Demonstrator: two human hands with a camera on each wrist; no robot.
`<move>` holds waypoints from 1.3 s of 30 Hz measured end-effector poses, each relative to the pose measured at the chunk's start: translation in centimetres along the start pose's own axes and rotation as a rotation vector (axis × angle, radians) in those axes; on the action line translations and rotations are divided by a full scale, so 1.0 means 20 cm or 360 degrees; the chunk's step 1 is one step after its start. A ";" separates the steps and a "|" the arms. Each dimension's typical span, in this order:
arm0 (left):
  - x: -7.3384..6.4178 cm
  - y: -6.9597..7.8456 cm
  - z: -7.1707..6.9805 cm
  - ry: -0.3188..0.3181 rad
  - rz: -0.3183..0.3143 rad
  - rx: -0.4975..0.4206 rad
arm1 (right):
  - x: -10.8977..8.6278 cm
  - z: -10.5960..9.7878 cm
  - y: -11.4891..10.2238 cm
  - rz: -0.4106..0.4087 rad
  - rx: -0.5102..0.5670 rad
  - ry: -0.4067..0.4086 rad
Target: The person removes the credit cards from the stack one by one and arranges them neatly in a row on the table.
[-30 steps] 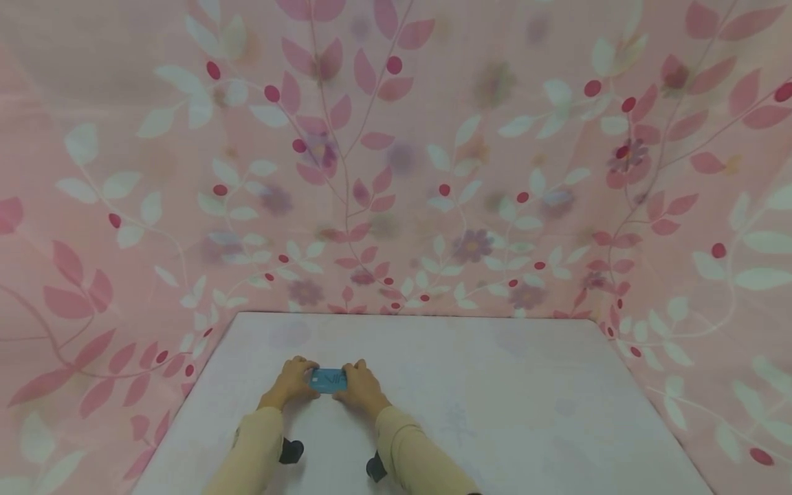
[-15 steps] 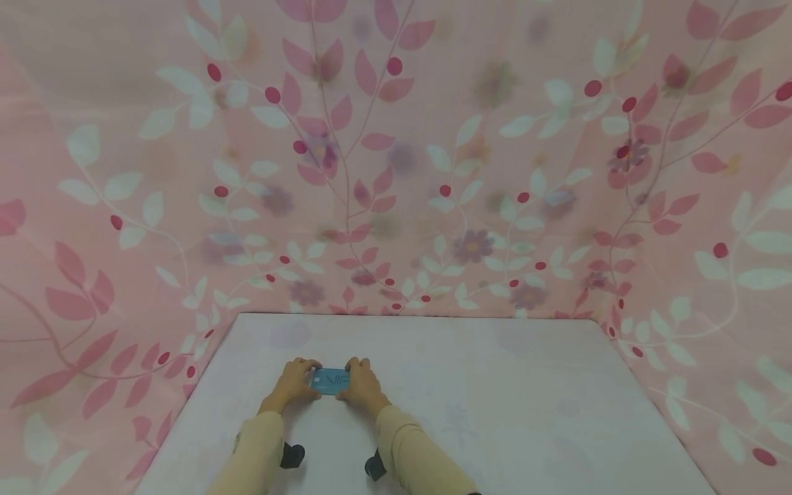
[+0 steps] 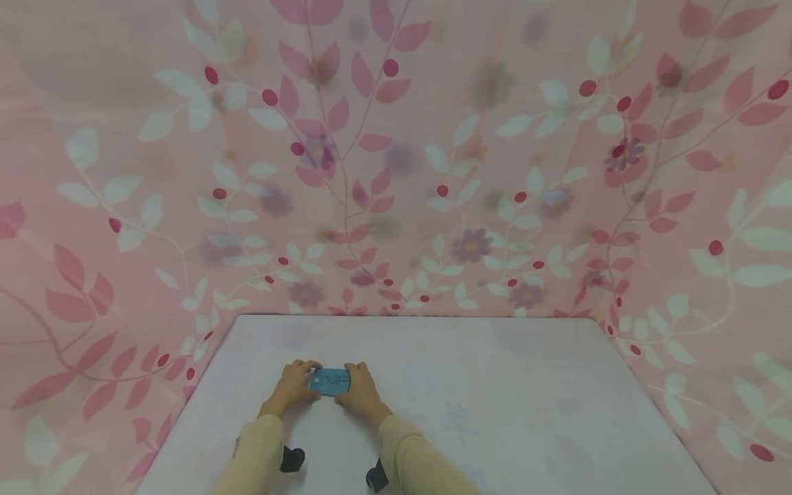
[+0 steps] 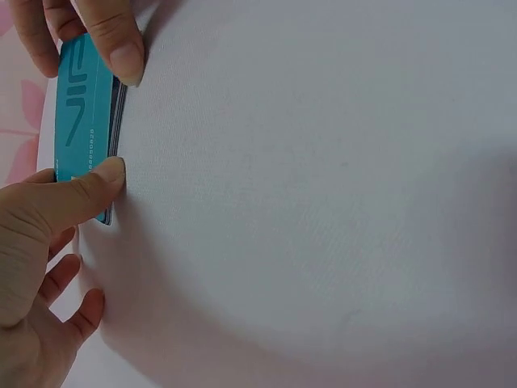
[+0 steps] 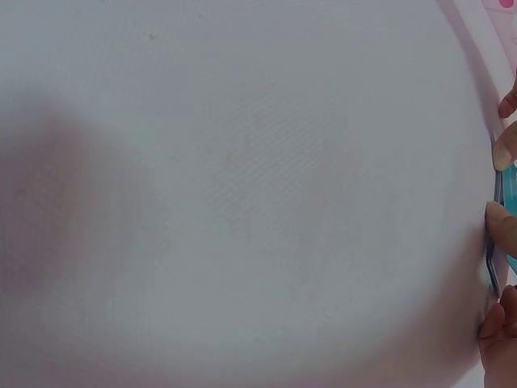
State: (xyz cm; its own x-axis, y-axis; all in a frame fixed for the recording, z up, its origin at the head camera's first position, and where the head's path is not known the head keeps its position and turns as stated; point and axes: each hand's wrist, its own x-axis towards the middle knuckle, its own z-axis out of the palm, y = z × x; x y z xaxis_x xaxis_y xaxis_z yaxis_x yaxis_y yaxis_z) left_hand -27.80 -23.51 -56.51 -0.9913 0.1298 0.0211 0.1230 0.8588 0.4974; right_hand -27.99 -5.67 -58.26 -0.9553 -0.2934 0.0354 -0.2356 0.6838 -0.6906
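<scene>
A short stack of cards (image 3: 330, 381), topped by a teal card marked "VIP", lies between my two hands over the white table. My left hand (image 3: 292, 386) pinches its left end with thumb and fingers, and my right hand (image 3: 363, 393) pinches its right end. In the left wrist view the stack (image 4: 83, 121) shows several dark edges under the teal card; my left hand (image 4: 36, 242) has its thumb across the near end, its other fingers partly hidden. In the right wrist view the stack (image 5: 510, 190) is cut off by the frame's right edge, thumbs against its side.
The white table (image 3: 526, 399) has faint printed marks and extends to the right. Pink leaf-patterned cloth (image 3: 396, 172) hangs behind and at the sides. Dark wrist-worn devices (image 3: 293, 458) stick out below the sleeves.
My right hand has shifted slightly along the stack, and more of the VIP lettering shows than a second ago. My left hand has barely moved.
</scene>
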 end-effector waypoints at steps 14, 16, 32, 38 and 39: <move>-0.01 -0.05 0.04 0.0014 -0.0091 -0.0153 | -0.02 0.03 0.02 -0.0041 -0.0115 -0.0123; -0.02 -0.07 0.04 0.0028 -0.0086 -0.0224 | -0.02 0.04 0.02 -0.0041 -0.0151 -0.0138; -0.19 -0.05 -0.08 0.0191 -0.0018 -0.0466 | -0.11 -0.01 -0.05 -0.0340 -0.0322 -0.0049; -0.24 -0.04 -0.11 0.0238 -0.0012 -0.0460 | -0.15 -0.01 -0.08 -0.0514 -0.0476 0.0108; -0.25 -0.04 -0.11 0.0244 -0.0005 -0.0455 | -0.16 -0.01 -0.08 -0.0533 -0.0490 0.0135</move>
State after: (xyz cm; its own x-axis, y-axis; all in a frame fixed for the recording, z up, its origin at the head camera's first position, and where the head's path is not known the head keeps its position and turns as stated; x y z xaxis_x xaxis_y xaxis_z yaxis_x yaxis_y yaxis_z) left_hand -22.97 -25.92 -55.10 -0.9898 0.0328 0.1389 0.1237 0.6822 0.7206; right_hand -24.56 -5.73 -57.09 -0.8259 -0.4847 0.2879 -0.5633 0.7311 -0.3849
